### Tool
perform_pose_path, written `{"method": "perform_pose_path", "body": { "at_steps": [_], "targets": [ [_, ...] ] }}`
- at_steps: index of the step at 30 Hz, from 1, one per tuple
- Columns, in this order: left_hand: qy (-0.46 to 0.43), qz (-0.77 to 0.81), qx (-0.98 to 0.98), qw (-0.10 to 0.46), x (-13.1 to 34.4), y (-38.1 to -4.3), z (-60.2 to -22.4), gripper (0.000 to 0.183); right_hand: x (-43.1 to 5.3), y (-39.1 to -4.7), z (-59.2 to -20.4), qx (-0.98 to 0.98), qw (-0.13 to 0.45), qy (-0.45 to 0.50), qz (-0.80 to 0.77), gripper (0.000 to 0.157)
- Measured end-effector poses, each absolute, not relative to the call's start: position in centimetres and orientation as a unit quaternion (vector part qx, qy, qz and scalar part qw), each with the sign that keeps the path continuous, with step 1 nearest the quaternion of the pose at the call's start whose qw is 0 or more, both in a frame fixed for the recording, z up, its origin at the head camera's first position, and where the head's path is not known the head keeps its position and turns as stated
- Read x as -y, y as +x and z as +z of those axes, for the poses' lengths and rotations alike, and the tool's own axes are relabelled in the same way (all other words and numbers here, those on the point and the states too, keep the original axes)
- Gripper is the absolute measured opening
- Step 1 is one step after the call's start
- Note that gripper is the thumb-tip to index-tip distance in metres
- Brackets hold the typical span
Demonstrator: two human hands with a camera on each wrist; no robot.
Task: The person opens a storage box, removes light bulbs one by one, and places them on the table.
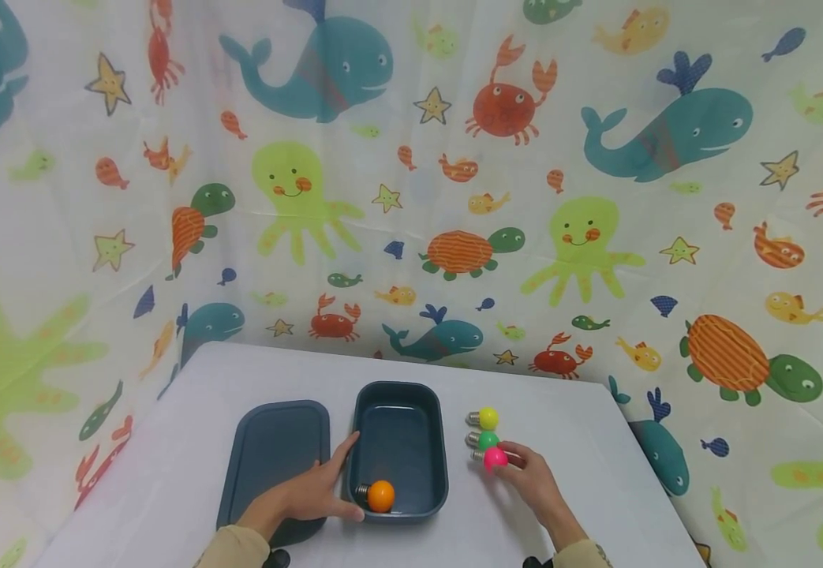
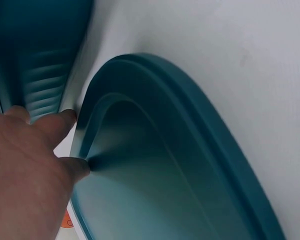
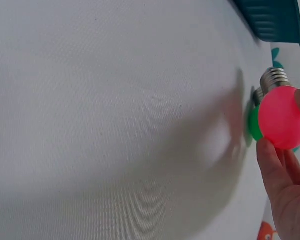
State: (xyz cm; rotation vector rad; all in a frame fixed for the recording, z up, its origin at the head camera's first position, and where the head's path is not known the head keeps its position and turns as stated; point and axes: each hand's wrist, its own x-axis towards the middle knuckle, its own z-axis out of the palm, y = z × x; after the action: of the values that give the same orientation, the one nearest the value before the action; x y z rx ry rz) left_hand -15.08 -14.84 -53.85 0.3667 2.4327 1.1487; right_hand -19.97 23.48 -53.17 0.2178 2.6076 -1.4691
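My left hand [image 1: 314, 492] lies spread along the left side of a dark blue-green box [image 1: 398, 442], fingers against its wall and thumb by the front corner. Inside the box, at its near left end, sits an orange light bulb [image 1: 381, 496]. To the right, my right hand [image 1: 533, 481] pinches a pink light bulb [image 1: 495, 459] between thumb and fingers. The bulb's metal base points left, and a shadow falls on the table in the right wrist view. Just behind it lies a green bulb [image 1: 488, 440], partly covered in the right wrist view.
A yellow bulb [image 1: 488, 418] lies farthest back in the row. Left of the box, the matching flat lid [image 1: 279, 442] lies on the white table [image 1: 581, 426], partly under my left forearm. A curtain printed with sea animals [image 1: 411, 197] hangs behind the table.
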Motion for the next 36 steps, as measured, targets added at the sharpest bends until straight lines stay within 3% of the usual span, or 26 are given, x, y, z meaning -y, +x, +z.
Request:
{"method": "perform_pose_path", "body": {
  "at_steps": [25, 36],
  "targets": [
    [0.139, 0.405, -0.879, 0.210, 14.9, -15.2, -54.1, 0.121, -23.5, -20.2, -54.8, -0.869, 0.073, 0.063, -0.485, 0.048],
    [0.140, 0.410, -0.877, 0.208, 14.9, -15.1, -54.2, 0.121, -23.3, -20.1, -54.7, -0.872, 0.086, 0.076, -0.476, 0.055]
  ]
}}
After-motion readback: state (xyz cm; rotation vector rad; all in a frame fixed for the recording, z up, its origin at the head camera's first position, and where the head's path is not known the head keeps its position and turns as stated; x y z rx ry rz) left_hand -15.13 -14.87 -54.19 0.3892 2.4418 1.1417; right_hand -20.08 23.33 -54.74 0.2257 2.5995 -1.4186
